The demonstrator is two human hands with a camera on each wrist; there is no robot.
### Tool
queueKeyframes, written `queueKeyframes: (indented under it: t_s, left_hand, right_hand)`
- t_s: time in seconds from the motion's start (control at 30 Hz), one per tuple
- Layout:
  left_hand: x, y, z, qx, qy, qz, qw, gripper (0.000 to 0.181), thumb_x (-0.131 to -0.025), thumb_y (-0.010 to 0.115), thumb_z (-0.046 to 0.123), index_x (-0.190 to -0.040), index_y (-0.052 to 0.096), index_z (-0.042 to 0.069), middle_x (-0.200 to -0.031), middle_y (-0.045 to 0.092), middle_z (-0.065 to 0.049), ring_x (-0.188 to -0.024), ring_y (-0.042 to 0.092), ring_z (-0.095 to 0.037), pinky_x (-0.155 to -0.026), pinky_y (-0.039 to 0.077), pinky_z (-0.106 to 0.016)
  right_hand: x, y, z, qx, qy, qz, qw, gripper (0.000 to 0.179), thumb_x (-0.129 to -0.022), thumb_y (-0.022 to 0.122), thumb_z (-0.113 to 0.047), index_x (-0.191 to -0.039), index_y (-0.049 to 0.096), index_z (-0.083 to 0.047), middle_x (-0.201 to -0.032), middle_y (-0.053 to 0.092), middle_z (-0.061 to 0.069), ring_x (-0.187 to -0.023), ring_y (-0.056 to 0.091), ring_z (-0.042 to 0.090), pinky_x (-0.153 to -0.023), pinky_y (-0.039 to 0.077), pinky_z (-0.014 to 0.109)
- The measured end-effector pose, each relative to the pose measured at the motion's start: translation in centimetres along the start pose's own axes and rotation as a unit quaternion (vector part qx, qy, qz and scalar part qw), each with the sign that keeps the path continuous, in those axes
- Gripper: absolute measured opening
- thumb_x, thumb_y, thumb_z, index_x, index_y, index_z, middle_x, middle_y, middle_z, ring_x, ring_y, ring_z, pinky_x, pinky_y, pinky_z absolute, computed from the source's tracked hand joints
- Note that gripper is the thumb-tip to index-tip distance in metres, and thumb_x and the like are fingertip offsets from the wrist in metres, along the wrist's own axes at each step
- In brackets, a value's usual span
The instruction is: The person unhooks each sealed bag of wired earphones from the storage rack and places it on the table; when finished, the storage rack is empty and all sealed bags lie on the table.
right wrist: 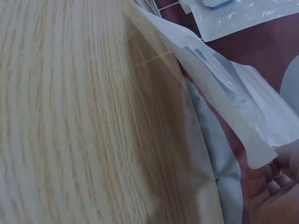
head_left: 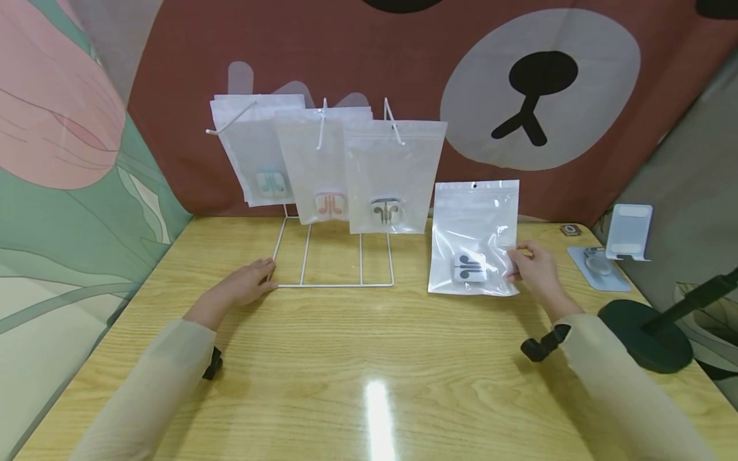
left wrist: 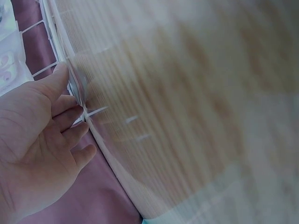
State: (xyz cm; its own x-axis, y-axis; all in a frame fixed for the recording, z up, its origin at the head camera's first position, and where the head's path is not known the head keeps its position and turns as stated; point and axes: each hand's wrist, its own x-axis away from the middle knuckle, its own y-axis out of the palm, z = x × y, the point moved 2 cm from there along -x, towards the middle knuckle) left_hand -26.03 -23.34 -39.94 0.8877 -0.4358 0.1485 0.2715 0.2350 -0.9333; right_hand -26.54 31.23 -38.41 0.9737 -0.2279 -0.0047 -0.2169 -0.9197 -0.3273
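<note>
A white wire display rack [head_left: 334, 285] stands on the wooden table, its arms bearing several zip bags. My left hand [head_left: 246, 282] holds the front left corner of its base; in the left wrist view the thumb and fingers [left wrist: 77, 133] lie about the wire. To the right of the rack, my right hand [head_left: 536, 267] pinches the lower right edge of a white zip bag with a clear front [head_left: 487, 218]. Dark earphones in a square case [head_left: 469, 267] show inside it. The right wrist view shows this bag [right wrist: 219, 79] edge-on, with its bottom off the table.
Hanging bags hold blue [head_left: 271, 184], orange [head_left: 330, 205] and grey-brown earphones [head_left: 385, 211]. On the right are a phone stand [head_left: 628, 234], a small square item [head_left: 570, 230] and a dark round lamp-like base [head_left: 640, 339]. A bear-print cloth [head_left: 346, 51] hangs behind the table.
</note>
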Motion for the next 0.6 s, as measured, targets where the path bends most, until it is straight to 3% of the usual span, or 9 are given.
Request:
queueKeyframes:
  t_s: [0.23, 0.6]
  left_hand:
    - [0.0, 0.1, 0.0, -0.002, 0.0, -0.001, 1.0, 0.058, -0.098, 0.047, 0.023, -0.139, 0.026, -0.013, -0.142, 0.022, -0.031, -0.13, 0.018, -0.047, -0.105, 0.017, -0.057]
    - [0.0, 0.0, 0.1, 0.002, -0.006, -0.003, 1.0, 0.059, -0.098, 0.047, 0.024, -0.139, 0.026, -0.012, -0.143, 0.021, -0.031, -0.131, 0.017, -0.046, -0.105, 0.016, -0.056]
  right_hand:
    - [-1.1, 1.8, 0.6, 0.034, 0.025, -0.047, 0.998, 0.032, -0.095, 0.049, -0.013, -0.116, 0.046, 0.01, -0.064, 0.05, -0.001, -0.05, 0.051, 0.005, -0.047, 0.052, 0.024]
    - [-1.9, 4.9, 1.0, 0.074, 0.021, -0.117, 0.9901, 0.026, -0.094, 0.05, -0.01, -0.11, 0.048, 0.01, -0.063, 0.047, 0.002, -0.053, 0.048, 0.008, -0.044, 0.049, 0.024]
